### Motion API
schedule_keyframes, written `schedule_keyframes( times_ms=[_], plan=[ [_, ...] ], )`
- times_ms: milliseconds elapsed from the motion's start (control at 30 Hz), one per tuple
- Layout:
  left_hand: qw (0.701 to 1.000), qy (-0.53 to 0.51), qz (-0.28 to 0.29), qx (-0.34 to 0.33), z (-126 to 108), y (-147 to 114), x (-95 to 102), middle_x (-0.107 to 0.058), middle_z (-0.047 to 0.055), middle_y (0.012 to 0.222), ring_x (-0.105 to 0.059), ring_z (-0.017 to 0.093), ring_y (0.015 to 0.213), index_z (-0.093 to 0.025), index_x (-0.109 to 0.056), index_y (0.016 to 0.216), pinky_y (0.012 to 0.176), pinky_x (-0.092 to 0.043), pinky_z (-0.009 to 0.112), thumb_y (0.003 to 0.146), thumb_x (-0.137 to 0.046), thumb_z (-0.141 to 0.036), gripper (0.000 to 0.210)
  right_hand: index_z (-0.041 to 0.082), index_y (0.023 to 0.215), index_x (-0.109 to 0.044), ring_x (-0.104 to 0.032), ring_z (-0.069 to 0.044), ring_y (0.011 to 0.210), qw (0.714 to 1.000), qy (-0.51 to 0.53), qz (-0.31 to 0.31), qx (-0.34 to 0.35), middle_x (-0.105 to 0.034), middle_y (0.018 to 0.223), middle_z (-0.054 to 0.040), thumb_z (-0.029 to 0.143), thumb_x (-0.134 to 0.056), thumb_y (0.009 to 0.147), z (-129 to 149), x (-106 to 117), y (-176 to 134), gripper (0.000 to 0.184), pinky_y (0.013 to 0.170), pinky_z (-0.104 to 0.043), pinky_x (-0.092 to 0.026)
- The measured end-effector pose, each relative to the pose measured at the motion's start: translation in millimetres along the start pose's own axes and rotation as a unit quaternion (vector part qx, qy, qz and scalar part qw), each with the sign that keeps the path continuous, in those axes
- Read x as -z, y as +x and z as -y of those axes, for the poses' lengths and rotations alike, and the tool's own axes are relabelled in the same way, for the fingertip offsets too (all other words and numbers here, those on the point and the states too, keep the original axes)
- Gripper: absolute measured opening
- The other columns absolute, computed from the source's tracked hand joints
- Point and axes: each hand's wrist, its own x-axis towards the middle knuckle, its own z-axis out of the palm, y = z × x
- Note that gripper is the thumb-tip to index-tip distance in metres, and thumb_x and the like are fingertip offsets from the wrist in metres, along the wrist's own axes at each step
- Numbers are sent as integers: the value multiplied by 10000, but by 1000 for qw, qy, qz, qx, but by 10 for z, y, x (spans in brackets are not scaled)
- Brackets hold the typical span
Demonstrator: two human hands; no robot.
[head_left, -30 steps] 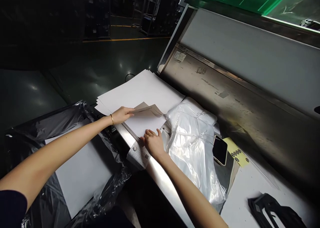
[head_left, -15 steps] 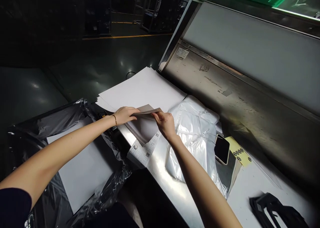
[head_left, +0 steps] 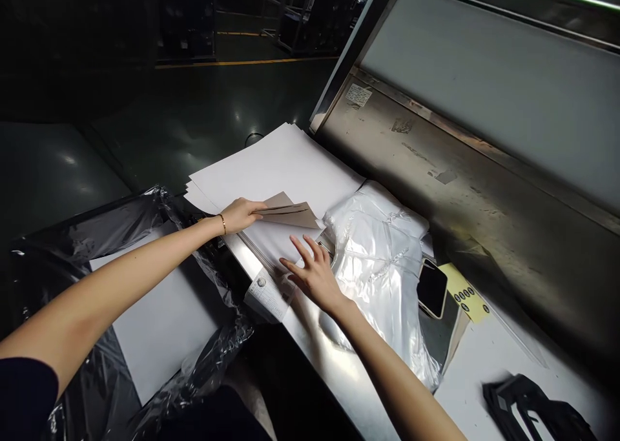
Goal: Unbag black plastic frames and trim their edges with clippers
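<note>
My left hand pinches the near corner of several sheets, whose curled-up edges show a grey-brown side. They rise from a stack of large white sheets on the metal table. Just to the right and nearer, my right hand hovers with its fingers spread, apart from the sheets. Under it, at the table's front edge, lies a printed label sheet. Bundled clear plastic bags lie to the right of the stack.
At lower left a box lined with black plastic holds a white sheet. A phone, a yellow card and a black strapped item lie on the right. A metal panel rises along the table's back.
My right hand has let go of the sheets, opened its fingers and drawn back toward me. My left hand keeps its hold, and the freed corner has spread out to the right.
</note>
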Motion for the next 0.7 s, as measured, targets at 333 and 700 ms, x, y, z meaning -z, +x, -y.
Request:
schedule_keyframes(
  times_ms=[333,700],
  plan=[
    [1000,6,23,2,-36,17,58,-604,30,910,-585,157,784,-141,-546,987,711,-485,353,824,-467,-310,249,143,884,-573,-556,-152,874,980,173,99,-12,-590,944,-35,299,-503,821,-308,-87,239,182,774,-370,-451],
    [997,26,45,-56,4,-92,-101,-585,56,1028,-554,180,926,-163,-551,988,812,-448,403,815,-483,-298,230,156,994,-518,-541,-151,855,960,153,-145,-184,-543,993,-49,302,-431,858,-209,-6,305,218,728,-349,-462]
  ],
)
